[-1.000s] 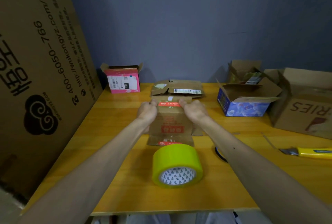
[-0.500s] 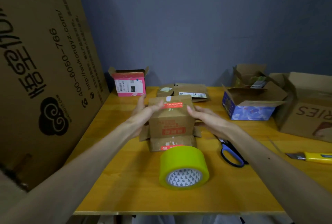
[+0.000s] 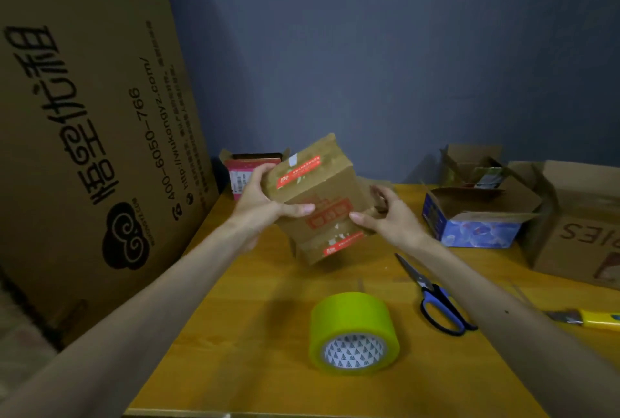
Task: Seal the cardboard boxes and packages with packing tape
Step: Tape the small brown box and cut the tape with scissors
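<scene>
The left hand (image 3: 265, 202) and right hand (image 3: 385, 216) clasp the brown box (image 3: 322, 196) by its sides, tilted above the table (image 3: 255, 333), flaps seemingly shut, while the tape roll (image 3: 352, 330) lies below it, nearer the person and closer to the right arm.

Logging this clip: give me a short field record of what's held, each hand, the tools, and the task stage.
held item: brown cardboard box, tilted, above the table
left hand: grips the box's left side
right hand: grips its right side
tape roll: yellow-green, on the table, untouched
scissors: on the table, right of the roll
stage: box in hand, tape not picked up
</scene>
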